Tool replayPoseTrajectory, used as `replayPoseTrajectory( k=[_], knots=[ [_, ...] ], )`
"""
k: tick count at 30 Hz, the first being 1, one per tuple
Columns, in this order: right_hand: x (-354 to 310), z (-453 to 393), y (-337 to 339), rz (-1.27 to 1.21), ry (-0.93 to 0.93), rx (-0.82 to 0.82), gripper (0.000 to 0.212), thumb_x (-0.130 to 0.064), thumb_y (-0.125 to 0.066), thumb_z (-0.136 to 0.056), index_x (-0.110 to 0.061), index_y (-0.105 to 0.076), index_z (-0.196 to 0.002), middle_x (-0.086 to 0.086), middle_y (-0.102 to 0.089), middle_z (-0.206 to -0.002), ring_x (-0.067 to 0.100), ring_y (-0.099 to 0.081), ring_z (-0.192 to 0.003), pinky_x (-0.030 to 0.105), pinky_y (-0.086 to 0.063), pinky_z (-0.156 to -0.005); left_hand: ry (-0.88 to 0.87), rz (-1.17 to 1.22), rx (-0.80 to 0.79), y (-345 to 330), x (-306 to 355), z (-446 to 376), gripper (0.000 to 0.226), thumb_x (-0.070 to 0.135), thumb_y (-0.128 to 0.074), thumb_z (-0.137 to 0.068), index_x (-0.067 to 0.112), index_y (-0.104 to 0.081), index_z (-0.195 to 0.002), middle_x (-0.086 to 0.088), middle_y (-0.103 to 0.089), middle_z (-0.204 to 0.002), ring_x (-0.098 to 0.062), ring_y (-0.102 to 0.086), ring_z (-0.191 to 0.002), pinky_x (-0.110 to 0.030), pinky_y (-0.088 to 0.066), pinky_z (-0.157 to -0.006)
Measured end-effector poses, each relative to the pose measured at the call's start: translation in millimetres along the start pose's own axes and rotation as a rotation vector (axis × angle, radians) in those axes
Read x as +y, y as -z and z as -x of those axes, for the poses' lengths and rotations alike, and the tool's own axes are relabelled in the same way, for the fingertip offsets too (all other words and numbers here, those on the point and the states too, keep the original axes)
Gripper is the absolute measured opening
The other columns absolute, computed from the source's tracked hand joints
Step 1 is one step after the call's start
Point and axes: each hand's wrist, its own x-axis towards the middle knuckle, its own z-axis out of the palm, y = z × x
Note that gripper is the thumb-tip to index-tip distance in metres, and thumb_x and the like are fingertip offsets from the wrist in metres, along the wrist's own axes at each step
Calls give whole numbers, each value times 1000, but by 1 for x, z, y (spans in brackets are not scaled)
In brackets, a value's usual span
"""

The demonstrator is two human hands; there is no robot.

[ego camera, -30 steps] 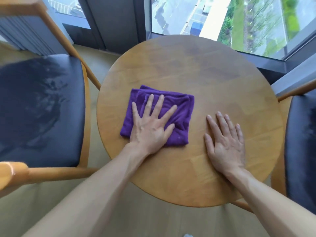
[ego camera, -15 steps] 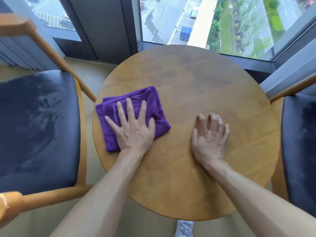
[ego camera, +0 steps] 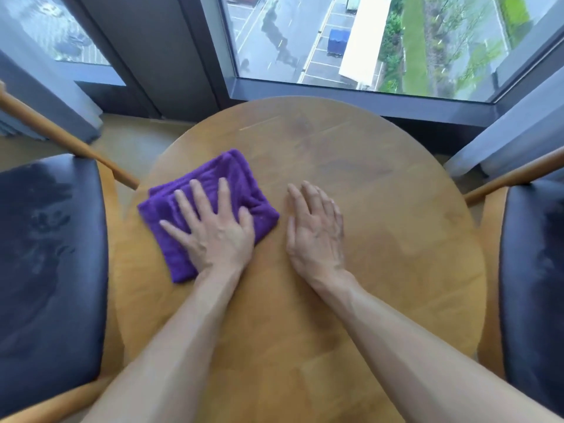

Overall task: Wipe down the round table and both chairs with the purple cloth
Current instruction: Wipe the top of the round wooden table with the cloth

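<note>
Purple cloth under a flat hand on the round table

The left hand presses the folded purple cloth with spread fingers near the round table's left edge; the right hand rests flat, fingers straight, just beside it.

Purple cloth under left hand; light-brown wood-grain table under right hand; black streaky chair seats outside both hands.
</note>
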Motion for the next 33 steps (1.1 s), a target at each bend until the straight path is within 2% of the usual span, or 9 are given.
replayPoseTrajectory(
  k=[4,8,12,16,20,23,25,29,33],
  knots=[
    [12,-23,6,-21,-37,47,51,-24,-46,-96,-21,-45,-147,6,-43,-153,26,-37,-141,43,-25,-117,-509,-79,-34,-5,20,-2,64,54,-34,-89,44,-32,-152,-2,-20,-166,-29,-13,-154,-68,-12,-116],
    [14,-31,4,91,-11,16,47,-34,-50,-94,-26,-49,-141,6,-45,-150,27,-37,-140,44,-23,-117,-707,-96,-68,9,-46,-39,64,50,-39,-88,46,-34,-152,5,-22,-166,-22,-14,-154,-64,-17,-117],
    [6,-34,-3,148,-52,-12,47,-42,-46,-96,-29,-48,-141,7,-39,-152,27,-31,-142,46,-17,-120,-345,-88,-77,16,-72,-58,63,48,-36,-90,42,-34,-152,4,-20,-166,-24,-13,-154,-66,-15,-117],
    [-5,-39,-3,149,-122,-13,49,-46,-38,-98,-31,-41,-145,7,-37,-151,29,-30,-141,49,-16,-120,111,10,-37,3,10,-53,64,43,-44,-94,35,-28,-155,-8,-12,-167,-35,-4,-154,-74,-6,-113],
    [-11,-55,0,120,-159,12,53,-47,-36,-100,-31,-34,-150,8,-36,-152,30,-30,-140,47,-18,-118,-275,-35,-83,-4,45,-52,64,51,-35,-93,43,-22,-155,-3,-8,-168,-31,-1,-155,-68,-2,-117],
    [-18,-62,-1,112,-208,17,53,-47,-35,-100,-31,-32,-151,8,-35,-152,29,-29,-141,46,-18,-118,-625,-83,-105,6,-3,-69,64,52,-32,-89,47,-27,-153,4,-13,-168,-23,-6,-155,-63,-9,-119],
    [-22,-63,-2,106,-232,22,53,-47,-36,-100,-31,-33,-151,8,-36,-152,29,-29,-141,46,-17,-118,-713,-99,-86,11,-40,-85,65,50,-35,-87,45,-33,-152,5,-18,-167,-22,-12,-155,-62,-15,-119],
    [-22,-62,-3,114,-239,4,53,-48,-35,-101,-33,-32,-151,6,-35,-153,28,-28,-141,46,-17,-119,-499,-77,-101,15,-75,-101,66,50,-33,-87,40,-35,-152,1,-21,-166,-26,-14,-154,-67,-14,-117],
    [-19,-62,-3,126,-262,15,54,-48,-35,-100,-33,-32,-152,5,-36,-152,27,-30,-140,46,-18,-118,-85,7,-70,4,2,-83,64,43,-41,-93,34,-30,-155,-9,-14,-167,-35,-5,-154,-74,-7,-113]
  ],
)
